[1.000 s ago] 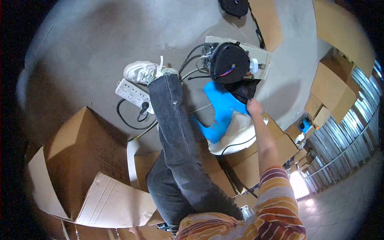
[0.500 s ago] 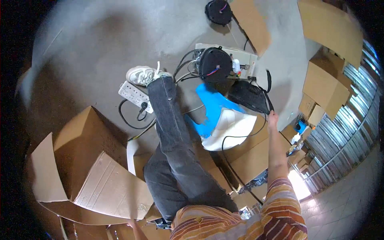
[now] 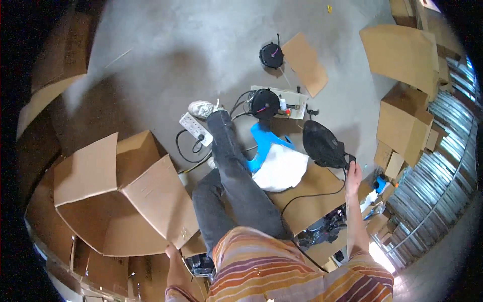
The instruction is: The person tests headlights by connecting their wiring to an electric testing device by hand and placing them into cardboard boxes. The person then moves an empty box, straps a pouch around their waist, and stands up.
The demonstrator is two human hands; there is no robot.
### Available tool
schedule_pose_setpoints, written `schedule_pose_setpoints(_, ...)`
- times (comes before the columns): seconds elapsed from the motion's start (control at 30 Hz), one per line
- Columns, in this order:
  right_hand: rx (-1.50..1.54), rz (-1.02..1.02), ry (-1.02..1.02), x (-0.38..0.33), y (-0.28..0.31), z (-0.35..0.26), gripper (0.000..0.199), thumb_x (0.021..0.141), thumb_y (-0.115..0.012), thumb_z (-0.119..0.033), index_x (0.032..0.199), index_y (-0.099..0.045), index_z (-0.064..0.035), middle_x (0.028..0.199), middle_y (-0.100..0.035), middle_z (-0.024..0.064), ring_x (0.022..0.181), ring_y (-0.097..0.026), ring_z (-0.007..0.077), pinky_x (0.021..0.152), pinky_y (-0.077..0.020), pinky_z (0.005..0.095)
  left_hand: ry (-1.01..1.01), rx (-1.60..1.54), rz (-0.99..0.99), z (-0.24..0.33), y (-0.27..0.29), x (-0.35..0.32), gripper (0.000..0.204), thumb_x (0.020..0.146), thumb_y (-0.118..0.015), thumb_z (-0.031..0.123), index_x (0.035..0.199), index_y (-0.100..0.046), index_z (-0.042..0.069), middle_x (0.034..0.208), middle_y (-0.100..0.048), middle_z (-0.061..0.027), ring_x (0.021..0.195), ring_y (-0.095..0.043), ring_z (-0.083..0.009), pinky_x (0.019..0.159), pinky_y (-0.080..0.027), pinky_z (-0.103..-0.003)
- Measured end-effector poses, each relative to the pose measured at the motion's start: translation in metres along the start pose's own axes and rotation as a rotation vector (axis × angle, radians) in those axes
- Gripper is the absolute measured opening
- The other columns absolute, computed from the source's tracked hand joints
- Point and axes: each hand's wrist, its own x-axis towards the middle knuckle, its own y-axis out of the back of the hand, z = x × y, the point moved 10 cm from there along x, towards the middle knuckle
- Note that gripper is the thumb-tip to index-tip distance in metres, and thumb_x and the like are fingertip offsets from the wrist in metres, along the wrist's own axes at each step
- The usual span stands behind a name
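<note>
My right hand (image 3: 353, 174) is closed on the strap end of a black, rounded pouch-like piece (image 3: 322, 144), which hangs out over the floor and cardboard. A black cord runs down from beside that hand toward my lap. At the lower left, my left hand (image 3: 172, 250) grips the flap corner of a large open cardboard box (image 3: 156, 211); its fingers are partly hidden. Between my legs and the pouch lie a blue sheet (image 3: 262, 143) and a white sheet (image 3: 282, 168). Beyond them, a black round motor-like unit (image 3: 264, 103) with coloured wires rests by a pale metal case (image 3: 298, 104).
A white power strip (image 3: 195, 129) with a black plug lies by my shoe (image 3: 201, 109). Farther off are a second black round unit (image 3: 271, 55) and a flat cardboard piece (image 3: 305, 64). Cardboard boxes (image 3: 404, 119) stack at the right, beside a corrugated metal wall (image 3: 453, 151).
My right hand has lifted the black pouch-like piece clear of the blue and white sheets. The box at my left hand has tipped, so its opening faces me more. The view has shifted.
</note>
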Motion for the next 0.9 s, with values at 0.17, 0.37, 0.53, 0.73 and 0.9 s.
schedule_pose_setpoints(0.17, 0.259, -0.190, -0.034, -0.026, 0.015, -0.093, 0.018, 0.076, -0.041, -0.021, 0.078, -0.049, -0.0048, 0.066, -0.047, -0.0019, 0.055, -0.039, 0.0034, 0.046, -0.0303, 0.0173, -0.135, -0.055, -0.042, 0.087, 0.021, -0.084, 0.034, 0.067, -0.042, 0.029, 0.076, -0.053, -0.003, 0.061, -0.052, -0.0138, 0.055, -0.049, -0.0211, 0.051, -0.038, -0.033)
schedule_pose_setpoints(0.37, 0.653, -0.414, 0.080, -0.084, 0.019, -0.240, 0.015, 0.075, -0.042, -0.015, 0.082, -0.047, -0.0022, 0.078, -0.051, 0.0036, 0.069, -0.049, 0.0100, 0.058, -0.0399, 0.0209, -0.681, -0.318, -0.274, 0.334, 0.057, -0.241, 0.026, 0.073, -0.044, 0.020, 0.084, -0.049, -0.003, 0.074, -0.053, -0.0115, 0.069, -0.050, -0.0149, 0.059, -0.039, -0.026)
schedule_pose_setpoints(0.53, 1.045, -0.870, 0.184, -0.119, 0.012, -0.324, 0.036, 0.078, -0.031, -0.027, 0.100, -0.042, -0.0004, 0.101, -0.044, 0.0119, 0.094, -0.042, 0.0237, 0.082, -0.0293, 0.0372, -1.342, -0.650, -0.262, 0.501, 0.173, -0.471, 0.018, 0.070, -0.047, 0.013, 0.083, -0.049, 0.001, 0.077, -0.050, -0.0113, 0.071, -0.050, -0.0214, 0.063, -0.039, -0.027)
schedule_pose_setpoints(0.73, 1.140, -1.091, 0.134, -0.185, 0.000, -0.414, 0.038, 0.078, -0.030, -0.028, 0.100, -0.042, -0.0001, 0.103, -0.043, 0.0132, 0.098, -0.038, 0.0240, 0.085, -0.0261, 0.0391, -1.863, -1.014, -0.062, 0.500, 0.301, -0.633, 0.040, 0.059, -0.055, 0.021, 0.095, -0.044, 0.007, 0.098, -0.041, -0.0143, 0.090, -0.041, -0.0283, 0.076, -0.033, -0.035)
schedule_pose_setpoints(0.9, 1.084, -1.147, 0.105, -0.213, -0.008, -0.441, 0.037, 0.077, -0.031, -0.027, 0.098, -0.044, 0.0007, 0.100, -0.045, 0.0139, 0.097, -0.039, 0.0254, 0.086, -0.0255, 0.0393, -1.813, -0.708, 0.234, 0.536, 0.284, -0.629, 0.040, 0.054, -0.054, 0.018, 0.090, -0.045, 0.003, 0.101, -0.040, -0.0144, 0.091, -0.039, -0.0282, 0.076, -0.031, -0.038)
